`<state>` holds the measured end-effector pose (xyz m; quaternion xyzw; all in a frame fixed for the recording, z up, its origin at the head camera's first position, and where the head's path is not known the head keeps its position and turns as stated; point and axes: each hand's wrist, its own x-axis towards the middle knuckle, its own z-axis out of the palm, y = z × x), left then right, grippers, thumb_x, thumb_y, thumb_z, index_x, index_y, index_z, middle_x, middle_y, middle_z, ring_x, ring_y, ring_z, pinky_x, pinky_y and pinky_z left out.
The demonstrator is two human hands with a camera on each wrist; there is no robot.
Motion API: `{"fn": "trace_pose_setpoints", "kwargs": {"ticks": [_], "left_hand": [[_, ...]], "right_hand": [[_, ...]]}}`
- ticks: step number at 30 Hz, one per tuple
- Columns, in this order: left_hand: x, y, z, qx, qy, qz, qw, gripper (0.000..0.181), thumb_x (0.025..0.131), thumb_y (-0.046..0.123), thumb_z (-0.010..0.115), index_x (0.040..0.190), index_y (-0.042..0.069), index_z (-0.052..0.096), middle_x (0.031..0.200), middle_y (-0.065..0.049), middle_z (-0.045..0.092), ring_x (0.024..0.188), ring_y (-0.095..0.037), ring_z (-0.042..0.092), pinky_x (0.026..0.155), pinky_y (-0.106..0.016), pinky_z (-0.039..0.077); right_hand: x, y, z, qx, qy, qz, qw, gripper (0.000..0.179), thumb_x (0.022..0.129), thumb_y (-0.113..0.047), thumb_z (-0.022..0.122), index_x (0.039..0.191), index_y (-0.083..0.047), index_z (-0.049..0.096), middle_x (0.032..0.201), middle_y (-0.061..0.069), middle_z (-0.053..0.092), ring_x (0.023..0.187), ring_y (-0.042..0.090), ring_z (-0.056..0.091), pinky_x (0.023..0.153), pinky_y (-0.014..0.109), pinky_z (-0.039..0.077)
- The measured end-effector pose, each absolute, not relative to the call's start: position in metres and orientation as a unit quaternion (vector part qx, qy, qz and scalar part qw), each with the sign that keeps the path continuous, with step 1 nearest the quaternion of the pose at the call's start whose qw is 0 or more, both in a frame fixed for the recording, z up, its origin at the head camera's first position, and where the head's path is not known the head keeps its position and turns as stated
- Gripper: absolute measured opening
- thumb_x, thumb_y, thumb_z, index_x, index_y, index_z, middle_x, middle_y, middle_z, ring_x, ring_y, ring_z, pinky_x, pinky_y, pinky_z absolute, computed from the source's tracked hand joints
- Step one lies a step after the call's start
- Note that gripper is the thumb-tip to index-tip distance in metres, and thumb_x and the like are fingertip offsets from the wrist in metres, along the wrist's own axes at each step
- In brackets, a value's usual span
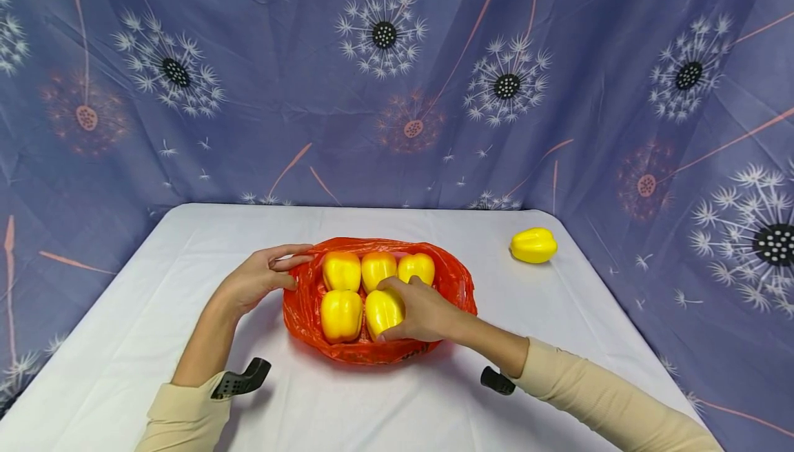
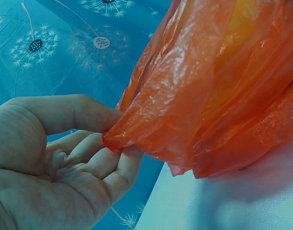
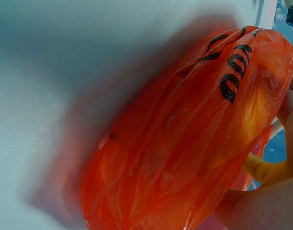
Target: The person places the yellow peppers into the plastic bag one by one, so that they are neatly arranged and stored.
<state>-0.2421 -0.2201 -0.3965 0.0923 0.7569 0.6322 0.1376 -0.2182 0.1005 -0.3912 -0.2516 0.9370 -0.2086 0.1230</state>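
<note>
A red plastic bag (image 1: 455, 283) lies spread wide on the white table, with several yellow bell peppers (image 1: 341, 314) in two rows inside it. My left hand (image 1: 256, 280) is at the bag's left side. In the left wrist view its thumb and fingers pinch a fold of the thin plastic (image 2: 184, 96). My right hand (image 1: 428, 309) reaches over the bag's right part, thumb and fingers curled round the front-row bell pepper (image 1: 381, 311). From the right wrist, the bag's printed outer side (image 3: 175, 143) hides most of that pepper, and the hand (image 3: 273, 191) shows at the edge.
A single yellow bell pepper (image 1: 534, 245) lies on its side at the table's back right. The white cloth-covered table (image 1: 186, 286) ends against a purple dandelion-print curtain (image 1: 279, 94) behind and on both sides. Black devices (image 1: 242, 379) are strapped at both wrists.
</note>
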Motion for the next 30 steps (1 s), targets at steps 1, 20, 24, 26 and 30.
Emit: {"fn": "trace_pose_setpoints", "kwargs": {"ticks": [1,20,24,26,30], "left_hand": [[-0.242,-0.220,-0.396,0.092,0.757,0.632,0.137,0.071,0.078,-0.009,0.060,0.148,-0.003,0.047,0.145,-0.029,0.053,0.123,-0.010,0.062,0.080,-0.024,0.053],[-0.242,-0.220,-0.397,0.090,0.757,0.632,0.138,0.072,0.078,-0.009,0.061,0.149,-0.002,0.047,0.145,-0.028,0.053,0.126,-0.016,0.061,0.079,-0.025,0.053],[-0.242,-0.220,-0.397,0.089,0.757,0.632,0.140,0.073,0.078,-0.009,0.061,0.149,-0.002,0.047,0.146,-0.028,0.053,0.125,-0.015,0.061,0.079,-0.025,0.053],[-0.243,-0.220,-0.397,0.088,0.756,0.633,0.140,0.073,0.077,-0.009,0.061,0.149,-0.002,0.047,0.146,-0.028,0.053,0.125,-0.015,0.061,0.079,-0.025,0.053],[-0.242,-0.220,-0.397,0.089,0.755,0.634,0.141,0.073,0.078,-0.009,0.061,0.149,-0.003,0.046,0.146,-0.028,0.052,0.127,-0.018,0.060,0.080,-0.025,0.054]], "right_hand": [[-0.218,0.100,-0.391,-0.253,0.937,-0.205,0.124,0.082,0.073,-0.049,0.087,0.142,-0.021,0.052,0.123,0.006,0.065,0.111,0.025,0.057,0.093,0.047,0.052],[-0.221,0.109,-0.374,-0.278,0.925,-0.202,0.163,0.061,0.087,-0.035,0.079,0.140,-0.019,0.054,0.123,0.003,0.067,0.116,0.025,0.061,0.104,0.046,0.048],[-0.221,0.110,-0.373,-0.278,0.923,-0.210,0.161,0.058,0.087,-0.029,0.079,0.138,-0.018,0.055,0.120,0.003,0.068,0.113,0.025,0.061,0.103,0.045,0.048],[-0.221,0.109,-0.374,-0.279,0.923,-0.214,0.156,0.057,0.086,-0.028,0.080,0.137,-0.017,0.056,0.118,0.003,0.068,0.112,0.024,0.062,0.102,0.045,0.048],[-0.221,0.109,-0.376,-0.280,0.924,-0.217,0.147,0.055,0.085,-0.028,0.081,0.135,-0.017,0.058,0.116,0.002,0.069,0.108,0.024,0.062,0.099,0.044,0.049]]}}
